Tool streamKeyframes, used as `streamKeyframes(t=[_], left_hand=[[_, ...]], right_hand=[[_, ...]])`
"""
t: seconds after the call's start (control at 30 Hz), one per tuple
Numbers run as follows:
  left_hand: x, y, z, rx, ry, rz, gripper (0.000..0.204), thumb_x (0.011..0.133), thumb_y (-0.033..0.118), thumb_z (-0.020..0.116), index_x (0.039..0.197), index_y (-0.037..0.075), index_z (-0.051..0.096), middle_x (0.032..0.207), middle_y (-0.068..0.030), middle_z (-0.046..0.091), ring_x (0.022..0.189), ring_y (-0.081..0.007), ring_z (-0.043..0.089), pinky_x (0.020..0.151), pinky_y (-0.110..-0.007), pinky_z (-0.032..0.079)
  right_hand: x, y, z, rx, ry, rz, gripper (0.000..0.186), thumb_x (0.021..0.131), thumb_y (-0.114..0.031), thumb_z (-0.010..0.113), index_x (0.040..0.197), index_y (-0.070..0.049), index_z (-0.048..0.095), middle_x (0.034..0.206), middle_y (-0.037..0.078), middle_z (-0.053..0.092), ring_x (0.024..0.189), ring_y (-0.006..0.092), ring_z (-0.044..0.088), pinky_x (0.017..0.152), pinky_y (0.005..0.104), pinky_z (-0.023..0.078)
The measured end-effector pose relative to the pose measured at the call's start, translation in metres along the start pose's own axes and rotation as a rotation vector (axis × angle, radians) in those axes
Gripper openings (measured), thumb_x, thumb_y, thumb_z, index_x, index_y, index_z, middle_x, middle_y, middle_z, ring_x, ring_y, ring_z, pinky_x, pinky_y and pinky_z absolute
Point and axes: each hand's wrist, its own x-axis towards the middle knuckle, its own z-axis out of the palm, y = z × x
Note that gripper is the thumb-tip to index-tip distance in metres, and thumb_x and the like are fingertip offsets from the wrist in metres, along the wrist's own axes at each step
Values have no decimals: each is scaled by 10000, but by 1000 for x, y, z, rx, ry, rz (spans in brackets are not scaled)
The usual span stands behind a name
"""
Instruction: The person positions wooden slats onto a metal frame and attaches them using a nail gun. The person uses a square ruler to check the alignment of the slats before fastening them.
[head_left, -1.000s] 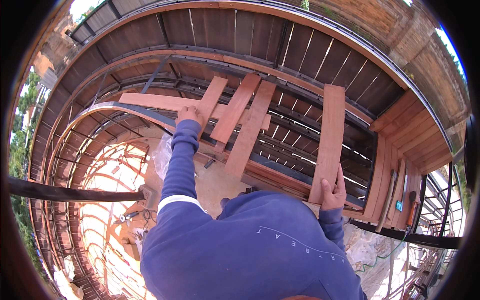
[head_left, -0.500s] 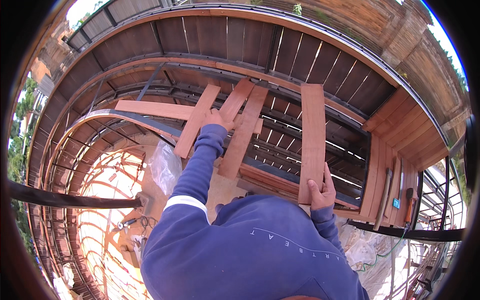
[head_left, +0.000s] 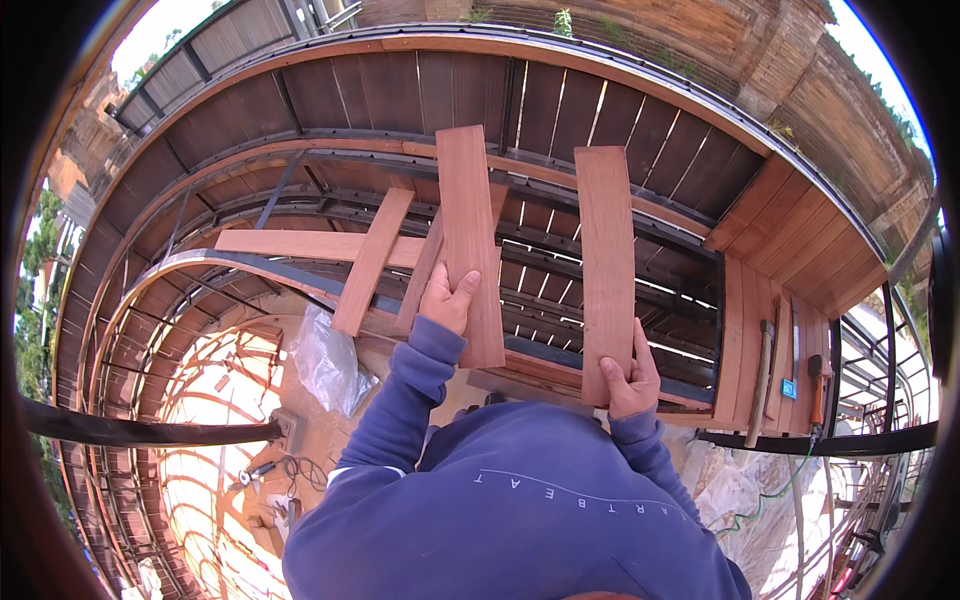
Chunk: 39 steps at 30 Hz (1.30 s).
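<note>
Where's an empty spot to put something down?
A narrow strip of planks is bare between the black bar and wooden handle. Between the two held boards, a hand might pass. It's crowded left of there, where loose boards overlap.

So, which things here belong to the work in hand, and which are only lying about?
Likely in the work:
left plank, in left hand
right plank, in right hand
loose diagonal plank

Probably only lying about:
clear plastic
small blue object

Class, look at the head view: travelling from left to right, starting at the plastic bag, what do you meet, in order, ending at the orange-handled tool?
Plastic bag → plank held by the left hand → plank held by the right hand → wooden handle → blue item → orange-handled tool
</note>
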Motion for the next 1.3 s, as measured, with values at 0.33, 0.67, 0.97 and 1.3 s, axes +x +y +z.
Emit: streamKeyframes(t=[0.33, 0.67, 0.97, 1.3], left_hand=[[-44, 21, 66, -263, -203, -35, 407, 1010, 141, 539, 1367, -16, 424, 1253, -80, 593, 1141, -144, 546, 999, -303, 427], [-47, 24, 89, -295, -224, -31, 355, 1012, 149, 535, 1305, -25, 436, 1239, -96, 584, 1124, -141, 539, 993, -308, 427], [-41, 22, 104, -302, -234, -55, 276, 1014, 184, 553, 1191, -9, 466, 1135, -94, 612, 1038, -121, 556, 929, -291, 454], [-32, 16, 108, -291, -216, -52, 262, 1013, 196, 555, 1170, -5, 496, 1129, -84, 617, 1010, -119, 566, 904, -284, 466]], right_hand=[[3, -5, 13, 15, -53, -49, 691, 930, -15, 624, 1517, 27, 262, 1377, 166, 516, 1147, 177, 581, 950, 291, 488], [0, -8, 9, 68, -4, -27, 690, 932, 6, 609, 1520, 27, 250, 1393, 163, 507, 1149, 177, 580, 950, 279, 486], [3, -2, 5, 59, 28, -63, 686, 941, -35, 623, 1514, 40, 253, 1394, 200, 506, 1194, 208, 563, 991, 302, 466], [11, -7, 3, 67, 17, -12, 688, 943, -42, 629, 1519, 23, 258, 1399, 181, 504, 1201, 188, 547, 1005, 295, 452]])
